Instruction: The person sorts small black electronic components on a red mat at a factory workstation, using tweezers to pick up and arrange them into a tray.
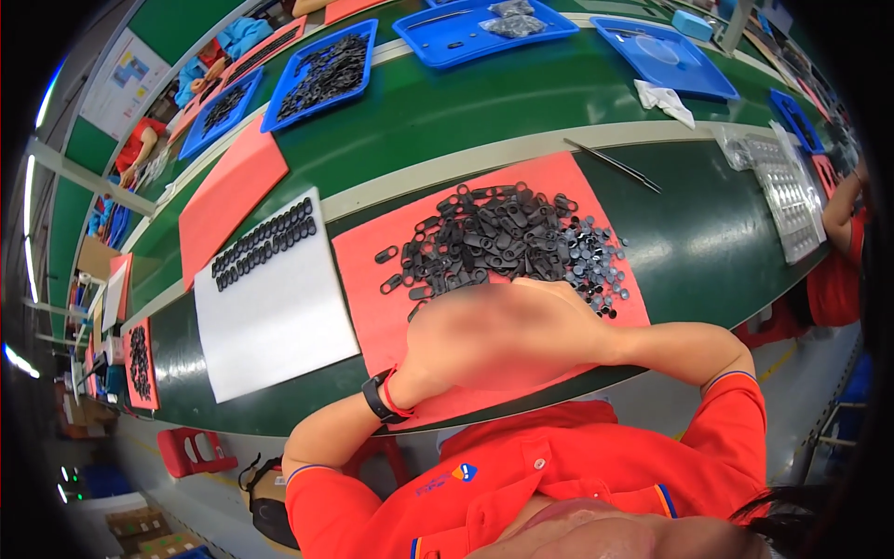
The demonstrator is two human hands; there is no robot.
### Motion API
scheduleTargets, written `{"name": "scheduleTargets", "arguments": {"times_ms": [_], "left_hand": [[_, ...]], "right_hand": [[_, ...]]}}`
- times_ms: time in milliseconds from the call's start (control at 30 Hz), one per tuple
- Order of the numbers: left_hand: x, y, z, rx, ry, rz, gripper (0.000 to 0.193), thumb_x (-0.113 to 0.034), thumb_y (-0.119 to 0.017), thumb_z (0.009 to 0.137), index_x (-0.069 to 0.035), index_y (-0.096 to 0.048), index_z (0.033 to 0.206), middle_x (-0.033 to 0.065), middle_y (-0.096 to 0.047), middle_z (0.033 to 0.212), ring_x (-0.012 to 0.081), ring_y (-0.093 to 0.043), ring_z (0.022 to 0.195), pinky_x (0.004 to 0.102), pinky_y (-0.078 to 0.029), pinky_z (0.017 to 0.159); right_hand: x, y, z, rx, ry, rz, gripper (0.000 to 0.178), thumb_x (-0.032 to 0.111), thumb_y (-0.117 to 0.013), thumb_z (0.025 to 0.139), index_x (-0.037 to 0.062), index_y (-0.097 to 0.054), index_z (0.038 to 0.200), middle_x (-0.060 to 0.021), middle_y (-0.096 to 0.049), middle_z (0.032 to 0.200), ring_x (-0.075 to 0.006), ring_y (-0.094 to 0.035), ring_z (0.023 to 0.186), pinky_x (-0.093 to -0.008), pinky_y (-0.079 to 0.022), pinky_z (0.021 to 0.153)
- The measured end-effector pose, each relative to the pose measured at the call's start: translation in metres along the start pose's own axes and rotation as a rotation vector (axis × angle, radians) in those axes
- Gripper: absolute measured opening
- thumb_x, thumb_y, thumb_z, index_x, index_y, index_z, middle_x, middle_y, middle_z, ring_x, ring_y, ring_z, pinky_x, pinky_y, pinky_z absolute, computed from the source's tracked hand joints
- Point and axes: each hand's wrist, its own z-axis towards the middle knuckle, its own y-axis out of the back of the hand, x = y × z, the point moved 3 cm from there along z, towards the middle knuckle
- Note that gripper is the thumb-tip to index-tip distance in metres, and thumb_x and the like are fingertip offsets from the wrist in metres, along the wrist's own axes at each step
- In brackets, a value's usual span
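My left hand (445,340), with a dark wristband at its wrist, and my right hand (570,321) meet over the near part of a pink mat (382,321). A blur covers their fingers, so their closure and anything between them are hidden. Just beyond them lies a heap of black elongated pieces with a loop at one end (503,228). Many small round grey caps (589,256) are scattered at the heap's right side, close to my right hand. Left of the mat, a white foam sheet (270,326) carries two rows of similar black pieces (265,244).
Tweezers (615,166) lie on the green table beyond the mat's right corner. A clear blister tray (787,191) rests at the right. Blue trays, one full of black pieces (326,74), stand on the far bench. A co-worker's arm (843,210) is at the right edge.
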Motion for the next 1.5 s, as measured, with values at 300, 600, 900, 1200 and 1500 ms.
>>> {"name": "scheduleTargets", "arguments": {"times_ms": [300,600,900,1200,1500], "left_hand": [[-0.030,0.015,-0.002,-0.033,-0.122,0.372,0.011,-0.002,-0.056,0.085,0.000,-0.058,0.095,-0.0048,-0.053,0.076,-0.0026,-0.045,0.063,0.0142,-0.035,0.054],[-0.075,0.123,-0.030,-0.377,-0.154,0.570,0.013,-0.005,-0.054,0.088,-0.002,-0.061,0.099,-0.0027,-0.057,0.076,0.0006,-0.047,0.059,0.0156,-0.038,0.051],[-0.136,0.299,-0.100,-1.083,-0.166,1.044,0.014,-0.011,-0.068,0.077,-0.002,-0.068,0.088,0.0055,-0.066,0.072,0.0091,-0.060,0.059,0.0212,-0.046,0.051],[-0.122,0.391,-0.093,-1.020,0.012,1.533,0.012,-0.005,-0.060,0.076,-0.006,-0.070,0.083,0.0141,-0.067,0.080,0.0301,-0.064,0.079,0.0353,-0.050,0.074],[-0.100,0.428,-0.090,-1.076,0.030,1.397,0.014,-0.004,-0.065,0.076,-0.002,-0.069,0.090,0.0109,-0.068,0.078,0.0179,-0.065,0.072,0.0278,-0.050,0.067]], "right_hand": [[-0.007,-0.004,0.004,-0.036,0.007,0.092,0.013,0.012,-0.061,0.087,0.0005,-0.055,0.088,0.0018,-0.051,0.064,-0.0013,-0.042,0.055,-0.0203,-0.034,0.048],[0.002,-0.006,0.001,0.071,0.105,-0.161,0.005,0.005,-0.058,0.085,0.0021,-0.055,0.082,0.0026,-0.050,0.067,-0.0022,-0.041,0.053,-0.0199,-0.032,0.048],[0.004,-0.013,0.001,0.110,0.303,-0.298,0.005,0.001,-0.063,0.078,0.0022,-0.059,0.080,-0.0027,-0.049,0.064,-0.0079,-0.042,0.045,-0.0227,-0.032,0.042],[0.008,-0.017,0.002,0.113,0.372,-0.409,0.007,0.006,-0.066,0.077,0.0040,-0.060,0.077,-0.0047,-0.054,0.066,-0.0133,-0.055,0.050,-0.0252,-0.042,0.043],[0.006,-0.019,0.001,0.107,0.375,-0.410,0.005,0.004,-0.067,0.075,0.0031,-0.062,0.077,-0.0050,-0.051,0.064,-0.0135,-0.051,0.049,-0.0251,-0.040,0.044]]}}
